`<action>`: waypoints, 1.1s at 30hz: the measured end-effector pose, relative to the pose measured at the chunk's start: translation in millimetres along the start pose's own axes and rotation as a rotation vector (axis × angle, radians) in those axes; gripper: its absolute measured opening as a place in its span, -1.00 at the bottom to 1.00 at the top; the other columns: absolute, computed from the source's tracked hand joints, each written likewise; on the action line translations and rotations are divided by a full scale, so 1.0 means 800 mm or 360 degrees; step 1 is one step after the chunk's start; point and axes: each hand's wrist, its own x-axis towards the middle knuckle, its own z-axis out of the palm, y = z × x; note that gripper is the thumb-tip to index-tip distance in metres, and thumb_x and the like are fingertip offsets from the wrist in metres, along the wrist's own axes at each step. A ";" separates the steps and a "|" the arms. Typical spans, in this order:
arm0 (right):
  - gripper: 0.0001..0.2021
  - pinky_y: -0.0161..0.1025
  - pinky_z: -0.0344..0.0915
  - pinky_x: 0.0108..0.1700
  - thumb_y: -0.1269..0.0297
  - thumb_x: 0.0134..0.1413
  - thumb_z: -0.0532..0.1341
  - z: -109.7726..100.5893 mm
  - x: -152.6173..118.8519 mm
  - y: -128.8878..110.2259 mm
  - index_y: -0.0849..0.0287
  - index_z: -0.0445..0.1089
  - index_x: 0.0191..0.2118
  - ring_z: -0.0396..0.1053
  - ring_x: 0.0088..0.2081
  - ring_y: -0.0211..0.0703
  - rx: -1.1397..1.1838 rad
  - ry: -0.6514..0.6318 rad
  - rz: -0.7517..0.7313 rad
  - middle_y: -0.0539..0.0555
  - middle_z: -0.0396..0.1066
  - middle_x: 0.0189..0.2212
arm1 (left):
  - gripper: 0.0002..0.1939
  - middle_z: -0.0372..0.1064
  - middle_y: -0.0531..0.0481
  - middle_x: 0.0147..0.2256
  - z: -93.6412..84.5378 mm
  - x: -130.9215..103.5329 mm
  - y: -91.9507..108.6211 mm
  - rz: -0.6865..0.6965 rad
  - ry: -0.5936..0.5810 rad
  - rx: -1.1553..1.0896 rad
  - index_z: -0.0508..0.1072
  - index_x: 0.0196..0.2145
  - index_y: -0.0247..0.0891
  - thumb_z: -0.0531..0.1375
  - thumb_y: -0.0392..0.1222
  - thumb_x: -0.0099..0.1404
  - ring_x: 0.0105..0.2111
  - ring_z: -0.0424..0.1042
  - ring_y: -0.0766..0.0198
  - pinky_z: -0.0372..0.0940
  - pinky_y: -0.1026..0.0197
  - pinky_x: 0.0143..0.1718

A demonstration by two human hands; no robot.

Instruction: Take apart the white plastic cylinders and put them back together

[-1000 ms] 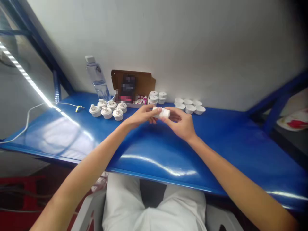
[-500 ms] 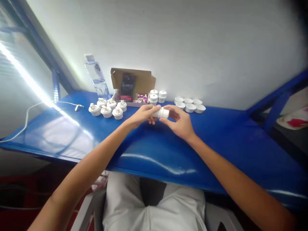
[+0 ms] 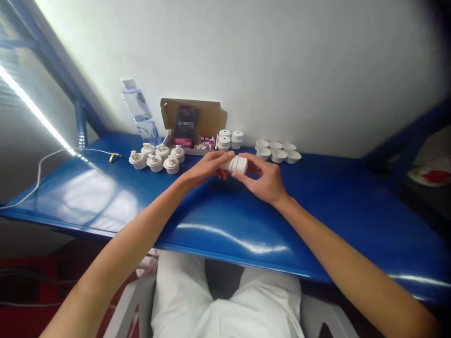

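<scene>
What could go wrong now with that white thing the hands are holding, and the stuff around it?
The white cylindrical piece might slip and drop, since it is held only between the left hand and right hand. The tall clear bottle, if bumped, could topple onto the pronged white pieces near its base.

The person wears pale trousers [image 3: 225, 324], nearly white with a slight grey tone, of plain cloth with soft folds over the thighs and creases which meet at the lap. The left arm [image 3: 134, 244] and the right arm [image 3: 347, 270] are slim and bare along all their visible length.
</scene>
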 end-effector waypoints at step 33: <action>-0.44 -0.29 0.21 -0.57 -0.36 0.11 0.21 0.021 -0.001 0.019 0.12 0.40 -0.43 0.32 -0.58 -0.23 0.0434 0.0193 0.0882 -0.02 0.36 -0.60 | -0.42 0.47 -0.16 -0.11 0.001 0.003 -0.005 0.0179 0.0131 0.0288 0.39 0.01 -0.25 0.40 0.12 0.17 -0.08 0.49 0.05 0.38 0.06 -0.07</action>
